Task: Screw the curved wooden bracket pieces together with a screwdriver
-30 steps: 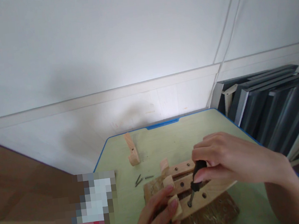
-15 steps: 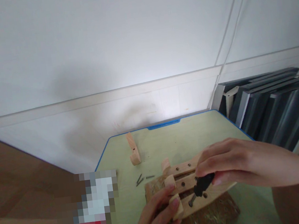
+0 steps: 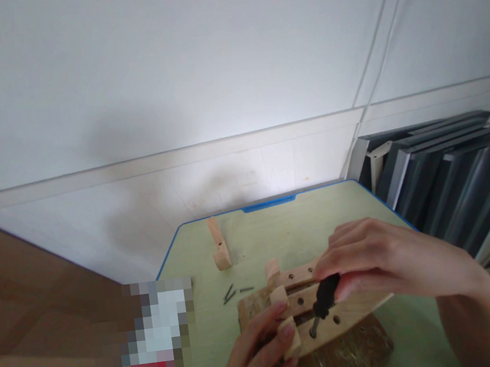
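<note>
My right hand (image 3: 380, 262) is closed round the black handle of a small screwdriver (image 3: 324, 300), whose tip rests in a hole of a light wooden slatted piece (image 3: 333, 321). That piece lies on a rough brown board (image 3: 350, 355) on the pale green table (image 3: 277, 227). My left hand (image 3: 256, 349) presses its fingertips on the slats' rounded left ends, holding the piece still. Three dark screws (image 3: 234, 293) lie loose just left of the board. A separate wooden block (image 3: 219, 251) with a hole stands further back on the table.
The table has a blue edge (image 3: 269, 203) and stands against a white wall. Dark framed panels (image 3: 444, 171) lean at the right. A blurred, pixelated patch (image 3: 153, 349) sits at the lower left over a brown wooden floor.
My right hand has turned the screwdriver, tilting it flatter and then more upright again, with its tip in the same hole. My left hand has stayed on the slats.
</note>
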The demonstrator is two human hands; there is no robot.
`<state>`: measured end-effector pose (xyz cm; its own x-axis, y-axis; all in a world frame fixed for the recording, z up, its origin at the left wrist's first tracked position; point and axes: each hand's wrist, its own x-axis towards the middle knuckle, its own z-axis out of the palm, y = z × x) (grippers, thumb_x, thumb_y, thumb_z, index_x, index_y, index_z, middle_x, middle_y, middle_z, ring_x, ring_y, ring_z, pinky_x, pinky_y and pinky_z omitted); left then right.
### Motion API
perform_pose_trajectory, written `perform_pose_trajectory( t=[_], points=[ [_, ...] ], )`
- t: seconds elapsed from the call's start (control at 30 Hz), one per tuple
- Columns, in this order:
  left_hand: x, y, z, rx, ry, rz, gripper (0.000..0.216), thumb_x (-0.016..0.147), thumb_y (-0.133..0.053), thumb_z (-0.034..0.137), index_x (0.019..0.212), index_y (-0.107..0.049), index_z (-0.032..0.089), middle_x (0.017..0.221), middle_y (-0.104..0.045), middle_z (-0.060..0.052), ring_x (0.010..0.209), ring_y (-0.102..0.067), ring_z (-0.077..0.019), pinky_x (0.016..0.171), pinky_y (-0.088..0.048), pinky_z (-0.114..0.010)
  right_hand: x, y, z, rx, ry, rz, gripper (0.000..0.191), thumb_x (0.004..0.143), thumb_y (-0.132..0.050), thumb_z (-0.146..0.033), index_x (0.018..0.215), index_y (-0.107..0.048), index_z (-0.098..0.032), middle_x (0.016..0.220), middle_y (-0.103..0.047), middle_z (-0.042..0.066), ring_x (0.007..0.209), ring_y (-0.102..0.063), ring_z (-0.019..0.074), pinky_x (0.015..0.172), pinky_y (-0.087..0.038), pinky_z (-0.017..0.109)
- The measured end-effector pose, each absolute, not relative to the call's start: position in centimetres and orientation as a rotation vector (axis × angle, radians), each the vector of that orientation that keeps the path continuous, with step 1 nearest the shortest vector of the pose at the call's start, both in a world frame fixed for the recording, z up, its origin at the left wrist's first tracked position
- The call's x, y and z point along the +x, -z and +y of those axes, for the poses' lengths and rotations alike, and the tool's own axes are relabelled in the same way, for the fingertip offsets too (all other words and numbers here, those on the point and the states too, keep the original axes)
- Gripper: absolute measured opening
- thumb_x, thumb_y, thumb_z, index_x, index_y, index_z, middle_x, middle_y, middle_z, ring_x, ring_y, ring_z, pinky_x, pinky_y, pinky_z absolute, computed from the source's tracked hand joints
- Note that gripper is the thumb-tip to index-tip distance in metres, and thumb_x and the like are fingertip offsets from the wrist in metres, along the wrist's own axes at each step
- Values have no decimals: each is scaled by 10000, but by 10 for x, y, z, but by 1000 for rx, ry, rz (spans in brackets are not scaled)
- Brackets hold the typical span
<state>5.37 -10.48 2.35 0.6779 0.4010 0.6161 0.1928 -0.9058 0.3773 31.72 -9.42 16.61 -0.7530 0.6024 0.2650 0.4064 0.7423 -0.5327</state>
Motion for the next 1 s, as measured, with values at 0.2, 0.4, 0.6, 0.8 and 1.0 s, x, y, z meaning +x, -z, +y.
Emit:
perform_pose_trajectory(
  t=[0.2,0.4,0.6,0.8,1.0],
  points=[
    [54,-27,-107,2610,-1005,497,467,768,-503,-16,1214,-404,80,1299,-323,-166,1178,-421,-213,914,-469,-290,316,-166,-93,-888,-564,-2570,232,846,-485,-364,873,-574,-151,705,-590,6,685,-507,105,626,-333,233],
    [53,-24,-106,2615,-988,484,477,760,-499,-29,1216,-400,75,1302,-316,-163,1185,-409,-213,924,-461,-285,313,-161,-88,-1141,-412,-2589,252,882,-417,-358,733,-501,-173,677,-567,-4,681,-509,114,620,-311,243],
    [53,-23,-103,2644,-1031,420,482,752,-505,-29,1214,-399,60,1303,-309,-169,1194,-389,-223,916,-468,-287,311,-155,-85,-1293,-228,-2593,310,897,-367,-377,672,-445,-178,634,-544,-5,640,-493,129,614,-289,270],
    [54,-25,-104,2639,-1005,452,474,755,-511,-28,1208,-407,61,1304,-308,-164,1175,-417,-212,927,-462,-286,308,-162,-92,-1110,-306,-2624,281,879,-405,-392,706,-472,-180,642,-533,-27,651,-473,113,631,-296,260],
    [53,-26,-106,2609,-1007,487,478,756,-516,-26,1211,-405,72,1298,-318,-163,1180,-410,-213,921,-466,-288,310,-166,-94,-932,-452,-2624,230,876,-437,-334,1021,-542,-190,762,-598,4,730,-507,126,664,-333,257]
  ],
)
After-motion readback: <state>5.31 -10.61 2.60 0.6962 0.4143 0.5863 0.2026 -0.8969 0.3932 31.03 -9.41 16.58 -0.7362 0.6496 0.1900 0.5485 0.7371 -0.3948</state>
